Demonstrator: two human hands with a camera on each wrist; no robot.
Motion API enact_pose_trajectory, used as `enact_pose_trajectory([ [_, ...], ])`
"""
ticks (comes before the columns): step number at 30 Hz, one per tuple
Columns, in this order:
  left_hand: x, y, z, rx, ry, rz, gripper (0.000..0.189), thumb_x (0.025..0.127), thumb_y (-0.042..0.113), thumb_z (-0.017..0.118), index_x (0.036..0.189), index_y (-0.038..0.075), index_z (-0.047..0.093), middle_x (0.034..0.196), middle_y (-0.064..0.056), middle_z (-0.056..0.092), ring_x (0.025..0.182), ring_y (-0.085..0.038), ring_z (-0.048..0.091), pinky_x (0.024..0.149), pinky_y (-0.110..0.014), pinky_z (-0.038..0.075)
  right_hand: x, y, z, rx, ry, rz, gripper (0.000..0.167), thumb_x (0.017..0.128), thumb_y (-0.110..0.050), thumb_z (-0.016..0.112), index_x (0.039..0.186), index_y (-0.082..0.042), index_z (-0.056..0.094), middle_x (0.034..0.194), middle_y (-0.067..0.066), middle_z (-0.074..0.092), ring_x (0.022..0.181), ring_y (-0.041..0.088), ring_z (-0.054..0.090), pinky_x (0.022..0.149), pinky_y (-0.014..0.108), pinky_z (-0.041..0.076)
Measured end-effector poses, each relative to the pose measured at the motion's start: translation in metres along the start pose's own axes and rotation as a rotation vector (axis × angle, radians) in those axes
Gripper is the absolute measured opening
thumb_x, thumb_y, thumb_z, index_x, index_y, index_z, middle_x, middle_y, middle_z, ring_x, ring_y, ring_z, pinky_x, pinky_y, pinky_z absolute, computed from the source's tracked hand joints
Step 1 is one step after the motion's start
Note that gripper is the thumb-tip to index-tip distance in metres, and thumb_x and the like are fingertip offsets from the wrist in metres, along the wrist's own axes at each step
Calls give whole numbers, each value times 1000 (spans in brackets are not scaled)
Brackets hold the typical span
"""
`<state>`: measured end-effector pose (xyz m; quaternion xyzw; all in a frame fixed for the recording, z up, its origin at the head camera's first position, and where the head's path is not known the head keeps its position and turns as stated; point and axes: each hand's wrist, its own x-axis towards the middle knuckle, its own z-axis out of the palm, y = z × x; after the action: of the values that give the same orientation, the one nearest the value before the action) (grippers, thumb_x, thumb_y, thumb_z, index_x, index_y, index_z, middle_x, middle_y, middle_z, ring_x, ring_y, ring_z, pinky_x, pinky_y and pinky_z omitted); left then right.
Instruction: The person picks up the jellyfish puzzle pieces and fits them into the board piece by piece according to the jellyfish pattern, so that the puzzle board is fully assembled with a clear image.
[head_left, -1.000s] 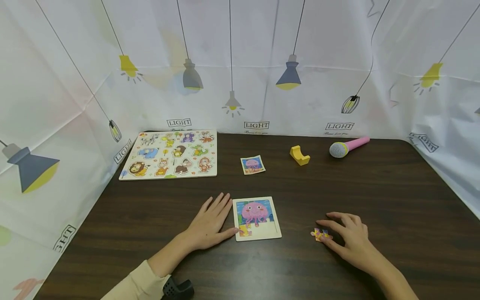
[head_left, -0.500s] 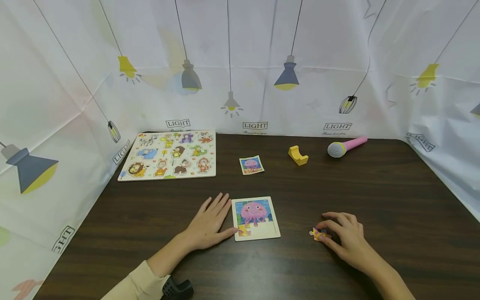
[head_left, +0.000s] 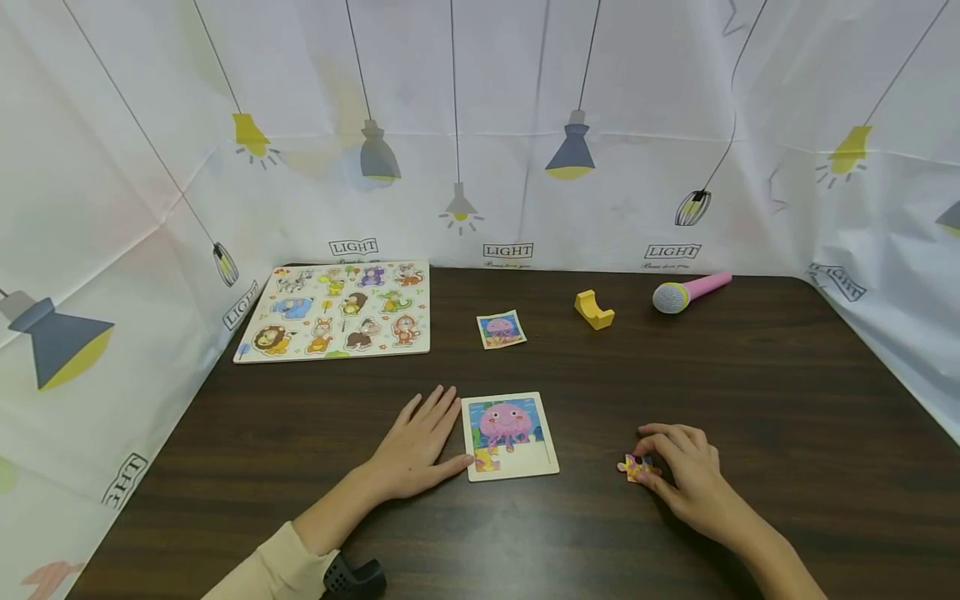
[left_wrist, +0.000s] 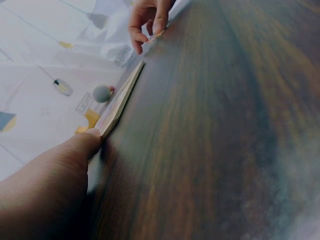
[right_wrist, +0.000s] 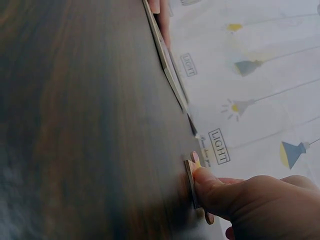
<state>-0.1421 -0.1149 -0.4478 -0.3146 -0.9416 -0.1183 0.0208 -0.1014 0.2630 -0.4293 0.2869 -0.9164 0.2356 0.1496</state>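
My left hand [head_left: 415,454] lies spread on the table, its thumb at the lower left edge of a square puzzle tray [head_left: 551,454]. The tray shows a pink jellyfish picture; along its bottom row one yellow piece sits at the left and bare board shows to the right. Off to the right, my right hand [head_left: 686,467] pinches a jigsaw piece [head_left: 632,468] in yellow, pink and blue between thumb and fingers, low over the table. In the right wrist view the thumb presses on this piece [right_wrist: 191,175], which stands tilted on edge.
Behind the tray lies a small jellyfish picture card [head_left: 501,330]. A yellow curved block [head_left: 595,310] and a pink toy microphone [head_left: 692,293] are at the back right. An animal puzzle board [head_left: 333,312] fills the back left, near the printed curtain [head_left: 510,200].
My right hand has closed its fingers on the jigsaw piece and drawn slightly left, turning the piece a little. My left hand keeps its place by the tray; the view shifts slightly.
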Motion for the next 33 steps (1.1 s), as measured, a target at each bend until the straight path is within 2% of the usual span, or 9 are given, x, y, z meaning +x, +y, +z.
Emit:
enact_pose_trajectory([
  [5, 0, 0, 0, 4, -2, -7, 82, 90, 64, 29, 146, 5, 18, 152, -10, 11, 139, -24, 5, 109, -47, 5, 1, -1, 1, 0, 13, -7, 37, 65, -4, 79, 91, -15, 55, 97, -3, 58, 94, 20, 40, 70, 37, 26],
  [8, 0, 0, 0, 2, -2, -9, 82, 90, 63, 29, 146, 5, 18, 152, -10, 11, 139, -23, 5, 109, -46, 5, 2, -3, 2, 5, 14, 0, 37, 65, -5, 79, 90, -15, 54, 83, -15, 52, 82, 10, 39, 67, 30, 27],
  [10, -1, 0, 0, 2, -6, -10, 82, 90, 64, 29, 146, 5, 17, 152, -10, 11, 139, -23, 4, 109, -46, 5, 2, -4, 3, 23, 17, -3, 37, 65, -5, 79, 89, -15, 53, 79, -18, 49, 76, 6, 37, 65, 25, 29],
  [14, -1, 0, 1, 2, -12, -12, 83, 90, 64, 27, 147, 5, 16, 153, -10, 10, 139, -22, 3, 109, -46, 4, 4, -7, 8, 92, 16, -41, 36, 68, 0, 77, 89, -15, 51, 78, -18, 48, 71, 2, 40, 60, 18, 35],
  [21, -1, 0, 1, 3, 2, 0, 82, 90, 64, 27, 146, 4, 17, 152, -11, 11, 139, -23, 5, 109, -46, 5, 12, -15, 10, 129, 8, -81, 34, 72, 8, 72, 93, -13, 55, 85, -15, 54, 74, 0, 51, 62, 19, 44],
  [29, 0, 0, 0, -5, 6, -3, 82, 90, 64, 28, 146, 4, 18, 152, -11, 12, 139, -24, 6, 109, -47, 6, 31, -22, 7, 164, -10, -147, 34, 73, 11, 69, 100, -6, 60, 93, -6, 63, 81, 6, 61, 68, 19, 49],
  [33, 0, 0, -1, -4, -2, -1, 82, 90, 64, 28, 146, 4, 18, 152, -11, 12, 139, -24, 6, 109, -47, 5, 41, -26, 7, 211, -40, -214, 34, 75, 11, 67, 104, -8, 63, 95, -5, 63, 80, 6, 59, 68, 15, 47],
])
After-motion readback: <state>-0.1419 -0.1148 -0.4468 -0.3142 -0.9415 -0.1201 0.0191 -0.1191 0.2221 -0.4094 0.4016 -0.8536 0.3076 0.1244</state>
